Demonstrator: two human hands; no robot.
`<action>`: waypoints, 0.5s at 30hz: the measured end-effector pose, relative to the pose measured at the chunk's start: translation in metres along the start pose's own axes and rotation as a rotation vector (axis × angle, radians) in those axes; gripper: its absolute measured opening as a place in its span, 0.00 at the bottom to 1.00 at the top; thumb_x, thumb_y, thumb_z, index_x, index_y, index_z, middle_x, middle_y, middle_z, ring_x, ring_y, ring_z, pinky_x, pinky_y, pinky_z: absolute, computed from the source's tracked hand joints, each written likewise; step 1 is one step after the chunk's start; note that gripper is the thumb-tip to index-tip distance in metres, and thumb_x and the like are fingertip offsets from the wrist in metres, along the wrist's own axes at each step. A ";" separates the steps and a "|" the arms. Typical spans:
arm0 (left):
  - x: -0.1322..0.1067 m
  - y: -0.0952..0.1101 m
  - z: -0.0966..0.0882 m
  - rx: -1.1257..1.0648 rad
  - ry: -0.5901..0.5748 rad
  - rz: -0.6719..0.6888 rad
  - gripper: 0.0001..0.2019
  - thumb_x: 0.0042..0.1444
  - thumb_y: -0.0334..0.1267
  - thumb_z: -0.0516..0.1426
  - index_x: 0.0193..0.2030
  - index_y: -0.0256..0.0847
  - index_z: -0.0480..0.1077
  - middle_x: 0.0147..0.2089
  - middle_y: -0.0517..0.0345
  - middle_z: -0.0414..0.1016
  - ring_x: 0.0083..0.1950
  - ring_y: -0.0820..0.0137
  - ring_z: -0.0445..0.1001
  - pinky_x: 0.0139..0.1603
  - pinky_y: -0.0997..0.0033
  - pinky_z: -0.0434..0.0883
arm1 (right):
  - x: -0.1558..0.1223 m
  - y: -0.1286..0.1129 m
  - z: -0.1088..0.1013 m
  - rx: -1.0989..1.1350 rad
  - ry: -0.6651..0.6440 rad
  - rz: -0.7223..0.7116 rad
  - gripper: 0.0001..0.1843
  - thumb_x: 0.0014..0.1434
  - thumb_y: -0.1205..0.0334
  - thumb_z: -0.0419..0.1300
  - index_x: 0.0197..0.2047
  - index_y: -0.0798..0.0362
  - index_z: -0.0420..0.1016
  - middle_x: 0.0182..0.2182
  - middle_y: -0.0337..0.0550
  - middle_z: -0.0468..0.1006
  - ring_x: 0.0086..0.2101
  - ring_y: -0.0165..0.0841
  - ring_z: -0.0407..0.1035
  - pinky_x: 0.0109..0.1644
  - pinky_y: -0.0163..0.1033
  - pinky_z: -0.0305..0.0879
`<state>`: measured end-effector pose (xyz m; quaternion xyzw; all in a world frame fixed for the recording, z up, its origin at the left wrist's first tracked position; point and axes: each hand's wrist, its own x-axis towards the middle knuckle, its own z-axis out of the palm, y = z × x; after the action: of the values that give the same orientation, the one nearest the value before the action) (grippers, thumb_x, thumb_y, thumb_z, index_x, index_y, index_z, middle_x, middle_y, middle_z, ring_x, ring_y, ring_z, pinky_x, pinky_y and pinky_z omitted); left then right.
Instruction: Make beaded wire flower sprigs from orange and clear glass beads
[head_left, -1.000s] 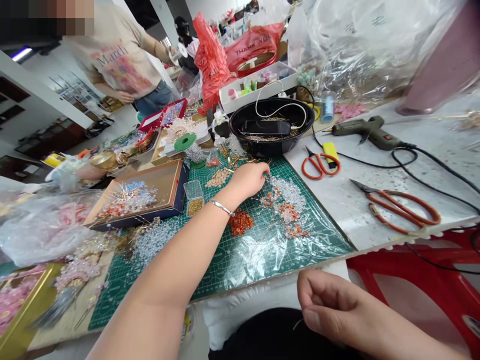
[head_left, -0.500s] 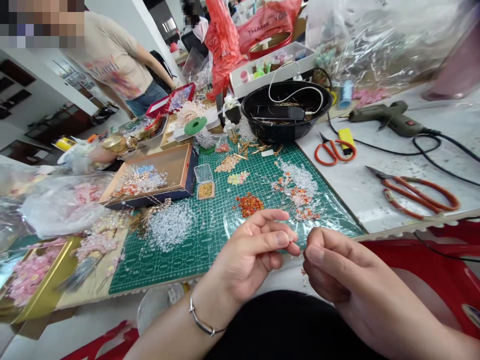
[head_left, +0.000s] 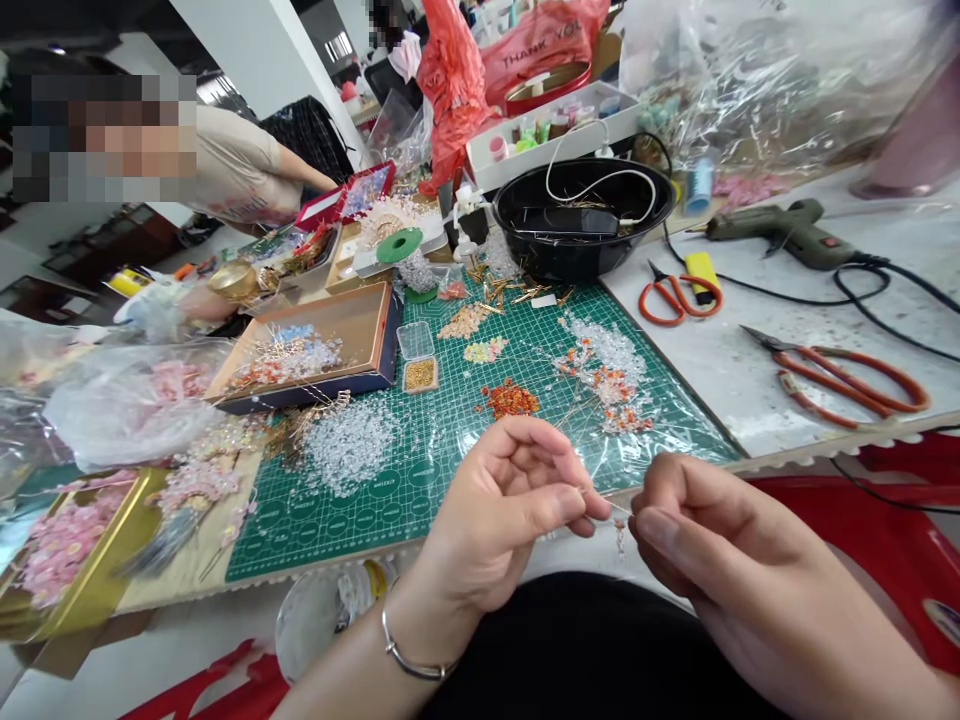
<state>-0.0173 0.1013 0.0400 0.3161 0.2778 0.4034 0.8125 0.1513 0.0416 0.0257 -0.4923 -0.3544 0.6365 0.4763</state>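
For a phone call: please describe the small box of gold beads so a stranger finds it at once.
At the green cutting mat, find the brown tray with a blue side. Two small boxes stand just right of it, one behind the other. The nearer box holds gold beads; the clear box behind has none.

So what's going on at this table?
A person has a thin wire held between their left hand and right hand, above the near edge of a green cutting mat. Heaps of clear beads and orange beads lie on the mat. Another person is farther back, beyond the table.
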 end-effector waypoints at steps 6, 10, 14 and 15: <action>-0.007 0.003 -0.002 -0.005 -0.031 0.009 0.13 0.50 0.25 0.69 0.40 0.40 0.74 0.34 0.63 0.75 0.34 0.78 0.78 0.36 0.80 0.74 | -0.004 -0.015 0.011 -0.224 0.015 -0.177 0.23 0.60 0.45 0.64 0.22 0.47 0.63 0.16 0.33 0.60 0.17 0.27 0.51 0.18 0.32 0.51; -0.008 0.003 -0.003 -0.010 -0.032 -0.032 0.14 0.48 0.25 0.70 0.39 0.40 0.73 0.33 0.64 0.74 0.32 0.78 0.77 0.36 0.80 0.74 | -0.004 -0.019 0.015 -0.282 0.020 -0.233 0.20 0.59 0.50 0.64 0.21 0.47 0.63 0.15 0.32 0.61 0.16 0.26 0.53 0.17 0.31 0.54; -0.008 -0.001 -0.004 -0.010 -0.060 -0.007 0.17 0.46 0.25 0.71 0.40 0.40 0.72 0.32 0.66 0.73 0.31 0.79 0.77 0.37 0.80 0.75 | -0.006 -0.020 0.016 -0.360 0.023 -0.295 0.19 0.60 0.56 0.61 0.21 0.48 0.61 0.15 0.32 0.60 0.16 0.26 0.54 0.16 0.29 0.55; -0.008 -0.002 -0.004 -0.011 -0.074 0.008 0.18 0.46 0.25 0.71 0.41 0.40 0.72 0.32 0.66 0.73 0.31 0.79 0.77 0.37 0.80 0.75 | -0.007 -0.021 0.016 -0.381 0.029 -0.308 0.19 0.59 0.57 0.61 0.20 0.48 0.61 0.15 0.32 0.61 0.16 0.26 0.54 0.16 0.29 0.55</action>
<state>-0.0236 0.0949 0.0377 0.3274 0.2442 0.3964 0.8222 0.1419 0.0418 0.0512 -0.5226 -0.5320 0.4710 0.4712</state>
